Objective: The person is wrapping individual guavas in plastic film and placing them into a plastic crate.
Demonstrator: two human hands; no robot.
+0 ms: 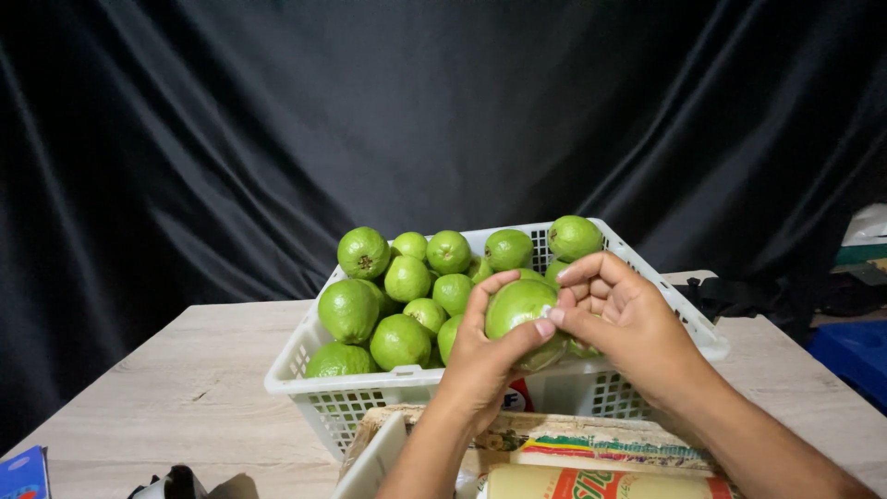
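A black cloth [277, 139] is hanging in folds behind a pale wooden table [185, 388], filling the whole background.

Over the near side of the table, the left hand [485, 356] is cupping a green guava [519, 307] from below and from its left, with the thumb lying across the fruit's lower front and the fingers curling up behind it. The right hand [624, 319] is closing on the same guava from the right, its fingertips [557, 314] pressing against the fruit's side and its knuckles bending over the top. Both hands are thus grasping the one guava, which is sitting between them just above the front rim of a white basket [370, 402].

The basket is standing on the table, latticed at its walls, and it is holding a heap of green guavas [402, 282] that is rising above its rim. One guava [363, 252] is lying at the top left of the heap with its dark blossom end facing forward, and another [574, 237] is perching at the back right corner.

In front of the basket, beneath the forearms, a flat package [601, 453] with red, yellow and green print is lying near the lower edge. A blue object [23, 473] is showing at the lower left corner, and a blue box [855, 356] is standing off the table at the right.
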